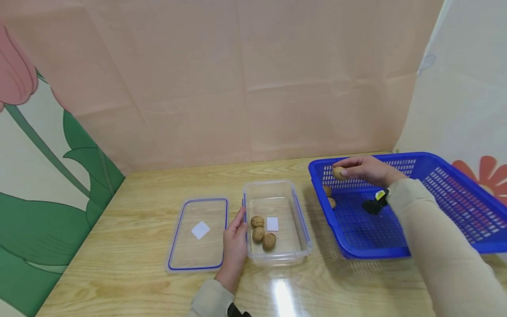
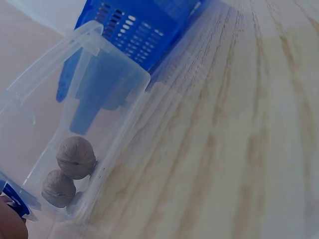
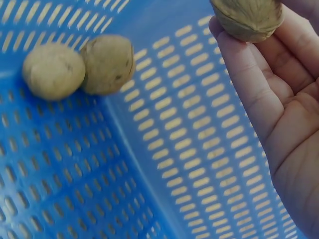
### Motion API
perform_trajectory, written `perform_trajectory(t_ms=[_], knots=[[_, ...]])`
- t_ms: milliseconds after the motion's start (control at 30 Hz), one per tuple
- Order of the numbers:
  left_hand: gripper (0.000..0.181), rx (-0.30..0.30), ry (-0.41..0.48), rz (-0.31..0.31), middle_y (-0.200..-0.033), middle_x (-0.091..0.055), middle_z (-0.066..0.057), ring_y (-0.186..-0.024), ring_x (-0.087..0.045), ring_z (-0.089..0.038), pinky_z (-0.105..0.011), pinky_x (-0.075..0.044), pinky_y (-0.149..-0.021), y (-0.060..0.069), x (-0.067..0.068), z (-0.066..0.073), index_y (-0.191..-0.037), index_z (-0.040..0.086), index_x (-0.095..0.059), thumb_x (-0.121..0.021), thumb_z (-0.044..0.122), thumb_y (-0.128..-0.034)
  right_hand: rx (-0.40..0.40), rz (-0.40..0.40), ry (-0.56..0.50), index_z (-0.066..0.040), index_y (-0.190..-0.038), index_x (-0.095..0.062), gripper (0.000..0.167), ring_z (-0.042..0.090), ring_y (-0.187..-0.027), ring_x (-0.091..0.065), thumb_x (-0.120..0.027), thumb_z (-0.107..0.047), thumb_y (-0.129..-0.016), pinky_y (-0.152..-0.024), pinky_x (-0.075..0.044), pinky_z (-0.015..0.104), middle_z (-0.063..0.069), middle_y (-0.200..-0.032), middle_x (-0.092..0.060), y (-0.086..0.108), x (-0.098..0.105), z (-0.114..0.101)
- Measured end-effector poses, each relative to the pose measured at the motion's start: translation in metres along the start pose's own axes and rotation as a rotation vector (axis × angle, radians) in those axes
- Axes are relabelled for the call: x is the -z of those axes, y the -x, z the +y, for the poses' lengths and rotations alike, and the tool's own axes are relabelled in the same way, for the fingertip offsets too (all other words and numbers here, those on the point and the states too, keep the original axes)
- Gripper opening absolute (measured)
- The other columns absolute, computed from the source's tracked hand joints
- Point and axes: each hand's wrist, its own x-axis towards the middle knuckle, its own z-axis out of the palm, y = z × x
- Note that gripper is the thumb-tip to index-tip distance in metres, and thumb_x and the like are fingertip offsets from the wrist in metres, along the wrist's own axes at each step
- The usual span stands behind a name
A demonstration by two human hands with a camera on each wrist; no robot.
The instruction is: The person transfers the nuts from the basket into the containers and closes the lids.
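My right hand (image 1: 368, 169) pinches a walnut (image 1: 339, 173) between thumb and fingers, above the left end of the blue basket (image 1: 344, 253). Two more walnuts (image 3: 54, 71) lie together against the basket's wall in the right wrist view. The clear plastic container (image 1: 291, 253) stands to the basket's left. Inside it, three walnuts (image 1: 258, 234) sit along the left side beside a white square label (image 1: 272, 223). My left hand (image 1: 235, 242) rests against the container's outer left wall with its fingers extended. Only two walnuts (image 2: 76, 157) show in the left wrist view.
A clear lid (image 1: 186, 253) with a blue seal and a white label lies flat on the wooden table (image 1: 130, 229), left of the container. A pinkish sheet (image 1: 237, 88) hangs behind the table. The basket's raised rim surrounds the right hand's area.
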Motion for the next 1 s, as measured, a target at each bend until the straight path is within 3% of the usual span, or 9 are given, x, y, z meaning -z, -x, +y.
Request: perform_trajectory(t_ms=[300, 600, 1000], knots=[[0.042, 0.003, 0.006, 0.006, -0.143, -0.041, -0.007, -0.136, -0.030, -0.025, -0.040, -0.023, -0.113, -0.001, 0.000, -0.001, -0.135, 0.005, -0.046, -0.043, 0.002, -0.0924, 0.108, -0.062, -0.051, -0.013, -0.117, -0.064, 0.029, 0.006, -0.095, -0.060, -0.054, -0.006, -0.091, -0.085, -0.045, 0.016, -0.011, -0.102, -0.067, -0.006, -0.007, -0.015], [0.042, -0.005, 0.011, 0.007, -0.142, -0.042, -0.008, -0.135, -0.031, -0.025, -0.039, -0.024, -0.113, -0.002, -0.001, -0.001, -0.134, 0.004, -0.046, -0.043, 0.001, -0.0920, 0.253, -0.155, -0.191, -0.015, -0.113, -0.067, 0.037, 0.007, -0.092, -0.064, -0.049, 0.006, -0.089, -0.084, -0.050, 0.018, -0.005, -0.101, -0.070, -0.016, -0.018, -0.025], [0.043, -0.002, 0.008, 0.009, -0.143, -0.041, -0.008, -0.136, -0.030, -0.026, -0.040, -0.024, -0.113, -0.003, 0.000, 0.000, -0.134, 0.004, -0.045, -0.043, 0.001, -0.0920, 0.280, -0.254, -0.219, -0.014, -0.114, -0.066, 0.035, 0.008, -0.091, -0.064, -0.050, 0.005, -0.089, -0.083, -0.052, 0.020, -0.002, -0.100, -0.070, -0.031, -0.038, -0.042]])
